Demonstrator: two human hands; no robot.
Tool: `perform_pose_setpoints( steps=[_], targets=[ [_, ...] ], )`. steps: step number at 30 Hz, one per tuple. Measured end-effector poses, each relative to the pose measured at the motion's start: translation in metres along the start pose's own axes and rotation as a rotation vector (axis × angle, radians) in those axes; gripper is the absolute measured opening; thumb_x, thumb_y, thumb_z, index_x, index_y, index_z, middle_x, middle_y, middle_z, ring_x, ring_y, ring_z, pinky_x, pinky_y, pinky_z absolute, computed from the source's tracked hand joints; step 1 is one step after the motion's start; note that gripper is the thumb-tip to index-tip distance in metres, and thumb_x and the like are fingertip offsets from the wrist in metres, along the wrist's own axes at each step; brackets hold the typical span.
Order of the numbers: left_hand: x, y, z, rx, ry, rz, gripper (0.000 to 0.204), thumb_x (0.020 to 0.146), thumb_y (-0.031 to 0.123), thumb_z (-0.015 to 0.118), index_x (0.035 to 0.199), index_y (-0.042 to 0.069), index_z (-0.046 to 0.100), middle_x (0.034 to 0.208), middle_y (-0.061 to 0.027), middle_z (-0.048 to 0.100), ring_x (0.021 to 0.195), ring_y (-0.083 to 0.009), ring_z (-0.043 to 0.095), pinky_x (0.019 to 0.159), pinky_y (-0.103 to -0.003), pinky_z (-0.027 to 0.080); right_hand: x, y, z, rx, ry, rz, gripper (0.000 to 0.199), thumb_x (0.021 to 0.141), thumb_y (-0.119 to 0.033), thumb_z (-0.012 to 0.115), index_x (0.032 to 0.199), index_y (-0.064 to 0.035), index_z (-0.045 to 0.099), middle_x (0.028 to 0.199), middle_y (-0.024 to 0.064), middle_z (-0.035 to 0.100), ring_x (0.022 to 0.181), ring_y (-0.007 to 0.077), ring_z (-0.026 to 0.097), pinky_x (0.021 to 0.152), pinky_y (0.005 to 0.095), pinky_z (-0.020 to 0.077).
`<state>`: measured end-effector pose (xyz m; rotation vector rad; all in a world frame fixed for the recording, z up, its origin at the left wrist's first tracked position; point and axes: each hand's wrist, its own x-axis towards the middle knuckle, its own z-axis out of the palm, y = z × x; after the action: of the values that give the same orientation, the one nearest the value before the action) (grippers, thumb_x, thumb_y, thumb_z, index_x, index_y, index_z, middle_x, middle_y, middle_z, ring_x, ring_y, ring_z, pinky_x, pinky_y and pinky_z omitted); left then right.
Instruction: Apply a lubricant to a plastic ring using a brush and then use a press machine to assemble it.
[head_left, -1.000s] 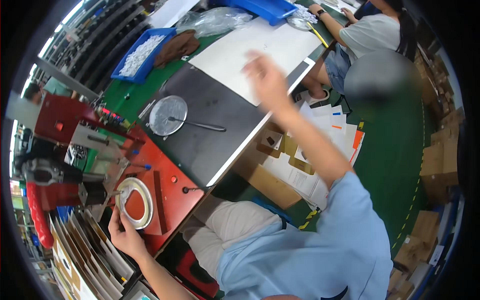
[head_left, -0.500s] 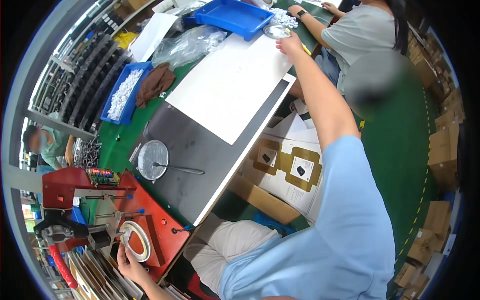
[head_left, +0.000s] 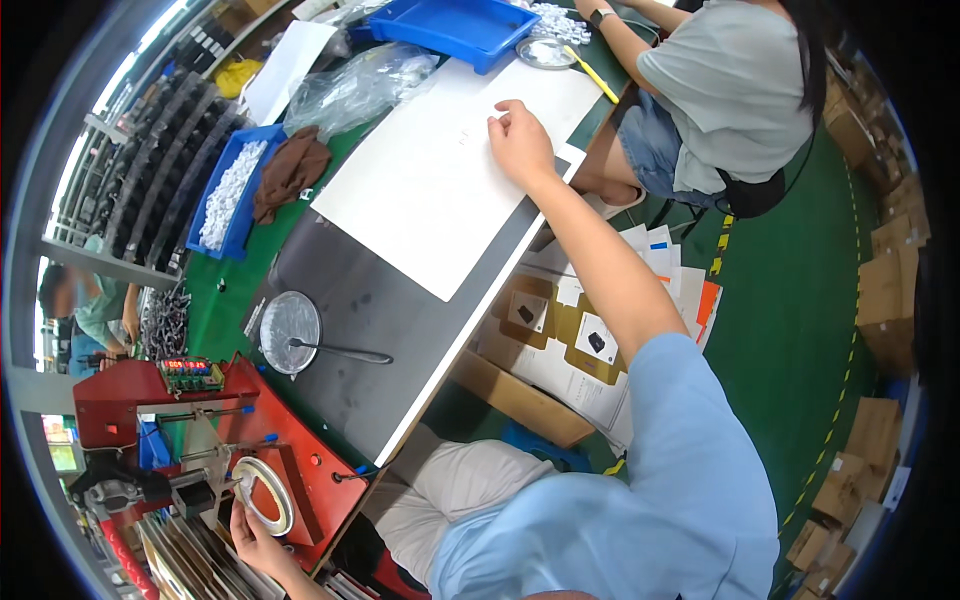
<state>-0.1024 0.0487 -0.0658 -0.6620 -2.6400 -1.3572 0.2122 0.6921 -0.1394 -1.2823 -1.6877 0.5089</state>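
Observation:
My left hand [head_left: 258, 540] is at the red press [head_left: 320, 440], its fingers pinched beside the left rim of a round, silver-edged dish [head_left: 265, 495]. Whatever those fingertips grip is too small to make out. Over the white sheet [head_left: 400, 210], my right hand [head_left: 522, 148] hovers with bent fingers a little apart; nothing shows in it. A few tiny marks or bits are on the sheet beside it. Beyond the sheet sits a small round dish [head_left: 546, 52] of white pieces, with a yellow pen-like tool [head_left: 594, 74] against it.
A clear round dish [head_left: 291, 325] holding a spoon [head_left: 345, 353] lies on the dark mat. Blue trays [head_left: 232, 232], a brown cloth [head_left: 290, 175] and a plastic bag [head_left: 360, 88] line the far side. A co-worker [head_left: 725, 100] sits at upper right. Below the table edge stands a carton [head_left: 525, 400].
My right hand has left the small far dish and come back toward me over the sheet. The yellow tool stays by that dish. My left hand keeps its place at the press.

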Motion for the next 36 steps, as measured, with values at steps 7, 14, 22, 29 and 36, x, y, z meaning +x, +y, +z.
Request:
perform_pose_setpoints(
  steps=[7,14,22,29,36],
  targets=[
    [0.002,-0.007,0.002,-0.041,0.004,0.022,0.033,0.106,0.005,0.060,0.135,-0.011,0.063,0.129,-0.0178,0.072,0.115,-0.0207,0.070,0.103,-0.032,0.052,-0.007,-0.014,-0.009,-0.003,0.055,-0.158,0.024,0.099,-0.022,0.068,0.115,-0.0037,0.068,0.098,0.0137,0.073,0.091,0.0307,0.071,0.083,0.0424,0.0555],
    [-0.003,0.003,0.004,-0.046,0.025,0.037,0.033,0.105,0.005,0.061,0.134,-0.011,0.064,0.128,-0.0178,0.072,0.113,-0.0200,0.070,0.102,-0.032,0.053,-0.087,-0.119,-0.021,0.322,-0.109,-0.403,0.013,0.098,-0.019,0.070,0.098,-0.0067,0.073,0.093,0.0118,0.072,0.077,0.0288,0.070,0.072,0.0393,0.0560],
    [-0.007,0.002,0.004,-0.096,0.035,0.038,0.031,0.105,0.006,0.064,0.131,-0.010,0.066,0.128,-0.0172,0.073,0.115,-0.0198,0.069,0.105,-0.032,0.051,-0.278,-0.254,0.003,0.680,-0.675,-0.631,0.014,0.098,-0.018,0.068,0.105,-0.0064,0.070,0.096,0.0127,0.069,0.088,0.0353,0.070,0.077,0.0453,0.0580],
    [-0.004,-0.006,0.013,-0.188,0.053,0.069,0.029,0.102,0.006,0.066,0.128,-0.007,0.069,0.125,-0.0143,0.074,0.113,-0.0183,0.068,0.103,-0.033,0.051,-0.362,-0.311,0.044,0.593,-0.654,-0.671,0.028,0.095,-0.020,0.071,0.114,0.0000,0.066,0.107,0.0144,0.063,0.102,0.0347,0.060,0.090,0.0438,0.0517],
    [-0.005,-0.003,0.013,-0.141,0.135,0.119,0.023,0.095,0.003,0.072,0.116,0.000,0.078,0.111,-0.0124,0.075,0.103,-0.0198,0.071,0.093,-0.031,0.055,-0.366,-0.342,0.055,0.254,-0.574,-0.792,0.017,0.088,-0.017,0.066,0.098,-0.0030,0.067,0.097,0.0167,0.065,0.096,0.0343,0.060,0.084,0.0447,0.0514]
  ],
)
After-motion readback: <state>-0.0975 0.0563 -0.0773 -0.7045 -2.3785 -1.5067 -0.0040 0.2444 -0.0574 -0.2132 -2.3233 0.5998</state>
